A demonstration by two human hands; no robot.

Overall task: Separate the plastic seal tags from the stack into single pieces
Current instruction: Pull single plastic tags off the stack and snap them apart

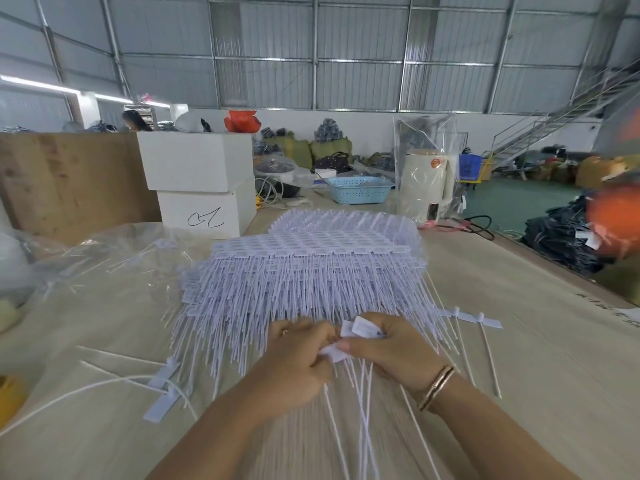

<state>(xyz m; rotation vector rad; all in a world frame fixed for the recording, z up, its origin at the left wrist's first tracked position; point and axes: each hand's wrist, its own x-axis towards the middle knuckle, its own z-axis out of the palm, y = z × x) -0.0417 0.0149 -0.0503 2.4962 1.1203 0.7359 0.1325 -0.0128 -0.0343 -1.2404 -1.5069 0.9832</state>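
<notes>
1. Nearest the person, both hands meet over the table edge: the left hand (pixel 298 355) and the right hand (pixel 384 348) are each curled tight on the flat white heads of a small strip of seal tags (pixel 360 332), pinched between thumb and fingers, the thin tails trailing back toward the body.
2. To my eye the step is snapping one head off its neighbour. It would go best with the grips close on either side of the joint and a short twist, not a long pull, so the tails do not tangle.
3. Just left of the hands lie a few loose tags (pixel 162 389); two more single tags (pixel 485 322) rest to the right, apart from the rest.
4. Beyond the hands sits the big stack (pixel 311 268), still joined in rows, its tails fanning toward the hands and likely to snag whatever is lifted.
5. A crumpled clear plastic sheet (pixel 86 258) spreads over the left of the table (pixel 536 375).
6. Farther off stand two white boxes (pixel 201 181), a blue basket (pixel 358 190) and a pale appliance (pixel 424 183) wrapped in plastic.
</notes>
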